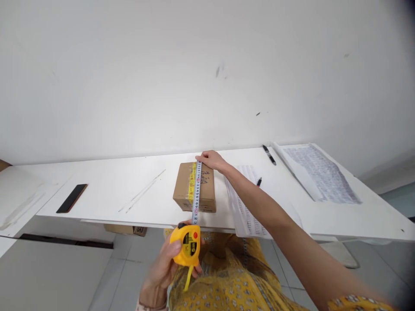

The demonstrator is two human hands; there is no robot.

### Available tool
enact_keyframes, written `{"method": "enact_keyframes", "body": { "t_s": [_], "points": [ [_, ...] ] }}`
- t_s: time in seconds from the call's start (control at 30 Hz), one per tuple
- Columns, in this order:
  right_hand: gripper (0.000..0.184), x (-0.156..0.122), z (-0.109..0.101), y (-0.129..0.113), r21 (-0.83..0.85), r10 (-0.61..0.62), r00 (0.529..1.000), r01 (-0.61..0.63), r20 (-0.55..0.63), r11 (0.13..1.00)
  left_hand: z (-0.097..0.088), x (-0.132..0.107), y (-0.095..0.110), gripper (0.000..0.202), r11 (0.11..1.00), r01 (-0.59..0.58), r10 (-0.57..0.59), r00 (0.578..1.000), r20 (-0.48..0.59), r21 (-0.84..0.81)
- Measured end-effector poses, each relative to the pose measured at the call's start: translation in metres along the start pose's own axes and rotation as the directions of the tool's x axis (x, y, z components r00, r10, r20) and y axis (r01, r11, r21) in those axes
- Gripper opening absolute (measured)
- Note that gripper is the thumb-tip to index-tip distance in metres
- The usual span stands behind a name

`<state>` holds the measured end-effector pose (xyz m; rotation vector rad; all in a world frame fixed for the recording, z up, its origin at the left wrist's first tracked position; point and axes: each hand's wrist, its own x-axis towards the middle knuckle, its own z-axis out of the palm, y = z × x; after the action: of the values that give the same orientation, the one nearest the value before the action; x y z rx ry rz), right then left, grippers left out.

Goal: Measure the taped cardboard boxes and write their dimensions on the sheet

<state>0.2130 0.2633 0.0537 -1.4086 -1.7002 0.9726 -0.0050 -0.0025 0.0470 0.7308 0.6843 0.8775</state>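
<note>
A small brown cardboard box [207,194] with yellow printed tape and handwriting on top sits on the white table. My left hand [164,263] grips the yellow case of a tape measure [185,246] just off the table's front edge. From the case the metal blade [196,194] runs out across the box top to its far edge. There my right hand [212,160] is closed on the blade's end, with the fingertips partly hidden.
Right of the box lie printed sheets [249,216] with a pen [259,182] on them. Farther right are a black pen [269,154] and a written paper stack [320,172]. A dark flat block [71,198] lies at left. A wall [207,86] stands behind the table [106,185].
</note>
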Motion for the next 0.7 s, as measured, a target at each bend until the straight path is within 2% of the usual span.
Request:
{"method": "enact_keyframes", "body": {
  "t_s": [0.13,0.27,0.37,0.63,0.7],
  "points": [
    [0.023,-0.01,0.001,0.007,0.151,-0.054,0.998,0.05,0.022,0.987,-0.005,0.0,-0.009,0.055,1.0,0.014,-0.014,1.0,0.016,-0.023],
    [0.031,-0.018,0.004,0.007,0.33,-0.032,0.993,-0.007,0.112,0.944,0.005,0.002,-0.008,0.071,0.998,0.048,-0.048,0.999,-0.007,0.03],
    [0.036,-0.021,0.008,0.006,0.415,0.005,0.994,-0.051,0.11,0.909,0.014,0.005,-0.004,0.08,0.996,0.069,-0.068,0.998,-0.018,0.057],
    [0.039,-0.02,0.013,0.015,0.427,-0.014,0.995,-0.028,0.095,0.904,0.018,0.009,-0.011,0.084,0.996,0.051,-0.045,0.996,-0.077,0.076],
    [0.038,-0.018,0.01,0.012,0.402,-0.013,0.997,-0.021,0.081,0.915,0.017,0.008,-0.007,0.083,0.993,0.053,-0.042,0.994,-0.097,0.107]
  ]
}}
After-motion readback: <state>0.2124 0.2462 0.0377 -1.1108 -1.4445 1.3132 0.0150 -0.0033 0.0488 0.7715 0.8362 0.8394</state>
